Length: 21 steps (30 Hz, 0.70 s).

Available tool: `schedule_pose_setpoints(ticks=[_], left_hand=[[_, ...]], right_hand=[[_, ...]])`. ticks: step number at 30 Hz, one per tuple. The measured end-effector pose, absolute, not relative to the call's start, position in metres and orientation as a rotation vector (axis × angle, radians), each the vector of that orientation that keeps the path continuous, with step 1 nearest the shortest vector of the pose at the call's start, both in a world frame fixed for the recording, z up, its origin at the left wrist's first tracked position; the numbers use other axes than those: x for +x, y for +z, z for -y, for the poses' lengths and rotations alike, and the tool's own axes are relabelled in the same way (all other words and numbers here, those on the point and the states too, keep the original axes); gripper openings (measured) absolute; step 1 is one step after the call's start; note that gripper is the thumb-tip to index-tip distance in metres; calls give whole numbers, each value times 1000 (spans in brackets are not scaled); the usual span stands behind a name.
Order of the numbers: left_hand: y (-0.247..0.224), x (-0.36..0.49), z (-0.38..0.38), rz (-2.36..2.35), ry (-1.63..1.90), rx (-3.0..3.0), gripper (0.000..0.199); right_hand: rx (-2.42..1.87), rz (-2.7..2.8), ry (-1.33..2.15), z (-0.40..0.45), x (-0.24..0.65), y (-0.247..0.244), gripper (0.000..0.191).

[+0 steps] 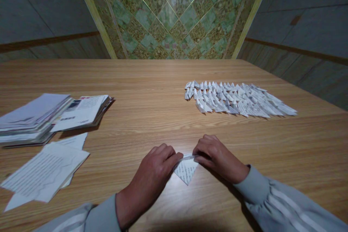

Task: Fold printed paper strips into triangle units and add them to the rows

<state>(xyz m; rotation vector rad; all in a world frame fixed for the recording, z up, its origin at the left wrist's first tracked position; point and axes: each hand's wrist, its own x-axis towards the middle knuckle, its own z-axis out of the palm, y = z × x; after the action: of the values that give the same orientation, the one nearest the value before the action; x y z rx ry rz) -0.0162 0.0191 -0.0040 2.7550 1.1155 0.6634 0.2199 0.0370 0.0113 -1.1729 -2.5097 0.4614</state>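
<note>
A small sheet of printed paper [186, 171], folded so that a point faces me, lies on the table between my hands. Its far edge is turned over in a narrow strip. My left hand [157, 168] is closed, thumb and fingers pinching the left end of that strip. At the right end, my right hand [216, 156] grips the same fold between thumb and curled fingers. The fingertips partly hide both ends of the paper.
Rows of folded paper pieces [231, 99] stand at the back right of the wooden table [146, 116]. On the left are a thick stack of papers [32, 116], a smaller pile [84, 112] and loose printed sheets [49, 170]. A tiled wall [174, 14] rises beyond.
</note>
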Motion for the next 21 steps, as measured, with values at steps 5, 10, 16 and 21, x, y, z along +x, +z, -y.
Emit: schedule_pose_setpoints(ticks=[5,10,16,21], left_hand=[[-4,-18,-19,-1093,641,2818,18],[-4,-18,-13,-1087,626,2919,16],[1,-15,-7,-1070,558,3007,16],[2,-15,-7,-1036,551,2994,15]], right_hand=[[-1110,2570,339,-36,221,15,15],[-1058,2654,164,-29,218,21,24],[-1053,2724,148,-24,223,32,27],[-1034,2642,366,-16,219,41,19]])
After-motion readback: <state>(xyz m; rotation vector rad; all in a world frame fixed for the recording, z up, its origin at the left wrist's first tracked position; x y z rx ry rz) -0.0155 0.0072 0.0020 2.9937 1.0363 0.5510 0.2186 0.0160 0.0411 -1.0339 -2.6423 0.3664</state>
